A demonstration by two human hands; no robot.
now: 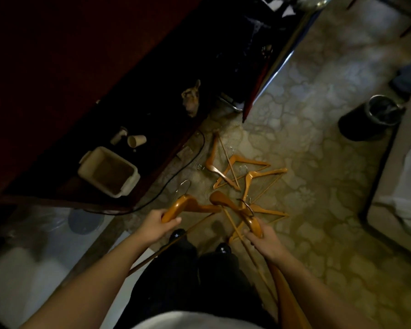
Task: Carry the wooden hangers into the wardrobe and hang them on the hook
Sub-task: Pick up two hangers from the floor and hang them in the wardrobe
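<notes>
Step in hand: collection. Left hand (156, 225) fingers (175, 220) clasp one wooden hanger (188, 205); right hand (263, 241) fingers clasp a second hanger (252, 222), both just short of the floor pile (235, 172). Next, likely: stoop, gather the pile

Both hands (156, 225) grip wooden hangers (190, 206) above more hangers (235, 172) on the floor.

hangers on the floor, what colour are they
The floor hangers are orange-brown wood; the head view shows them best.
</notes>
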